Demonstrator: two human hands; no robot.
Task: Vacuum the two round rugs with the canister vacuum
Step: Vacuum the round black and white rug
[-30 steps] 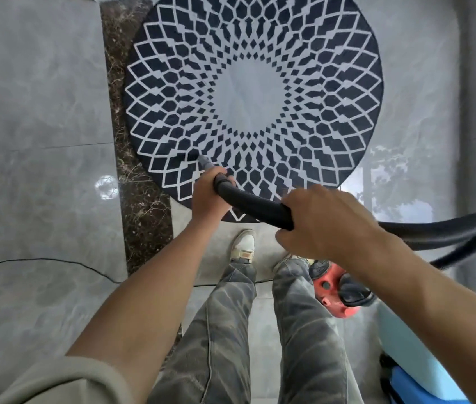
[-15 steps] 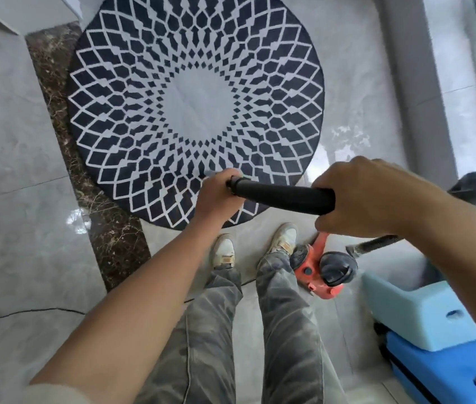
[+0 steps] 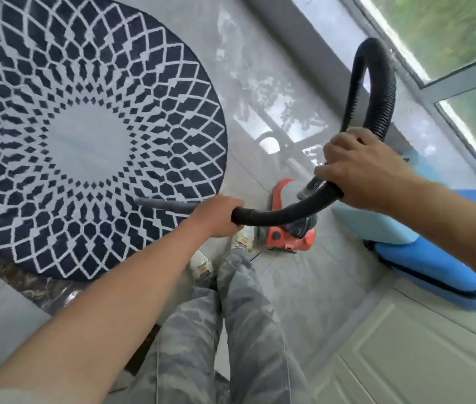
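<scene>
A round navy-and-white patterned rug (image 3: 85,135) lies on the grey tile floor at the left. My left hand (image 3: 216,214) grips the front end of the black vacuum hose (image 3: 286,212), where a grey nozzle (image 3: 164,205) pokes out over the rug's near edge. My right hand (image 3: 359,170) grips the hose further back, and the hose loops up high behind it (image 3: 376,83). The red canister vacuum (image 3: 286,228) sits on the floor just beyond my feet, partly hidden by the hose. Only one rug is in view.
A blue foam block and blue case (image 3: 423,252) lie at the right near a window frame (image 3: 441,88). A pale panelled door or cabinet front (image 3: 406,354) is at the lower right. A dark marble strip (image 3: 27,281) runs under the rug's near edge.
The view has swung right and tilted. My right hand rose and the hose now arches high above it. The nozzle points left across the rug's edge.
</scene>
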